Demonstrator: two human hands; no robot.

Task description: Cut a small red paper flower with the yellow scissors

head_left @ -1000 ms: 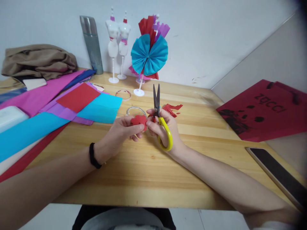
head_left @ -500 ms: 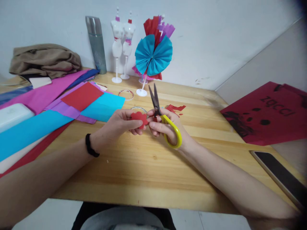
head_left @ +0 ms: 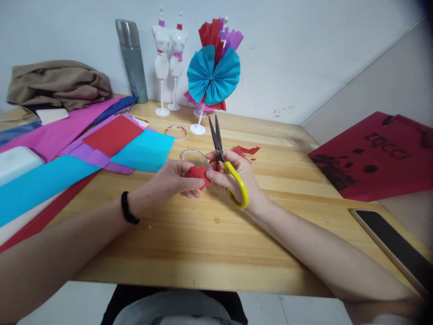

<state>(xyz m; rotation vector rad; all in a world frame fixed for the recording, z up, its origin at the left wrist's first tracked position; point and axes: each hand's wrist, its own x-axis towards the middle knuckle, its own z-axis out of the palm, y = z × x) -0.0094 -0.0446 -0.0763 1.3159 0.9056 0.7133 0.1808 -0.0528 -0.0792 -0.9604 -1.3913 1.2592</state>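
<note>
Between thumb and fingers, my left hand (head_left: 174, 178) pinches a small red paper flower (head_left: 194, 172) with a scalloped edge. My right hand (head_left: 238, 176) is closed around scissors (head_left: 241, 189) with a yellow handle. Their dark blades point up and away, slightly parted and clear of the paper. With its thumb and fingertips the right hand also touches the flower's right edge. A bit of red shows by the scissors' pivot, and I cannot make out what it is. Behind the hands lie red paper scraps (head_left: 249, 152) and a roll of tape (head_left: 194, 152).
At the left are coloured paper sheets (head_left: 142, 149) and a brown cloth (head_left: 61, 83). Along the wall stand a bottle (head_left: 133, 67), white mannequin stands (head_left: 161, 65) and a blue pleated paper piece (head_left: 214, 76). A red bag (head_left: 365, 158) and a phone (head_left: 389, 246) are at the right.
My right thumb has come onto the flower's right edge, and the hands are closer together. The flower looks slightly turned. The whole view has shifted a little.
</note>
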